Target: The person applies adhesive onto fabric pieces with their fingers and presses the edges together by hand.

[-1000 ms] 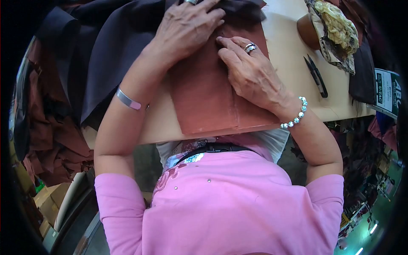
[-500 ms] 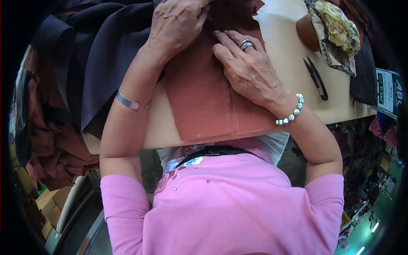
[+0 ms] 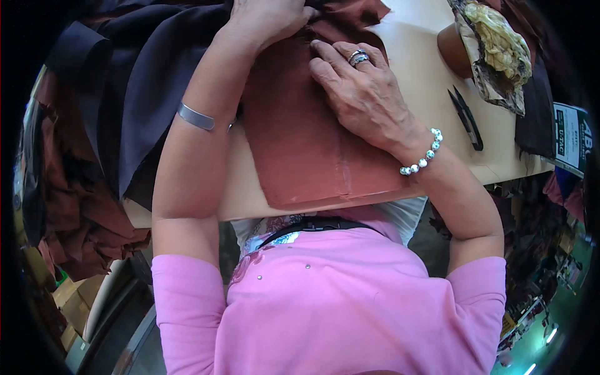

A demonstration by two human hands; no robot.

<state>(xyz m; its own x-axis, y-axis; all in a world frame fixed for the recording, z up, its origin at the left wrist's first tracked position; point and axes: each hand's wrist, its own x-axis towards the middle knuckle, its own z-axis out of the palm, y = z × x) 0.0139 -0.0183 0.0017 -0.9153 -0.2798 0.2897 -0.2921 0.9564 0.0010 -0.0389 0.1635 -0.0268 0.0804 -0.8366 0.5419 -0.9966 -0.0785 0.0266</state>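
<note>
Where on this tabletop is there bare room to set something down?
The widest bare patch of table lies between the right hand and the black snips. A narrow strip shows between the rust cloth and the left forearm. Crowded: the left side, under dark cloth, and the far right corner, around the yellowish bundle.

Left hand (image 3: 275, 17) far forward, right hand (image 3: 367, 97) palm-down, nearer.

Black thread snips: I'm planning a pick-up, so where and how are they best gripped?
Probably by the joined end of the thread snips, coming from the near right: they lie flat on the table, parted, pointed tips facing away.
</note>
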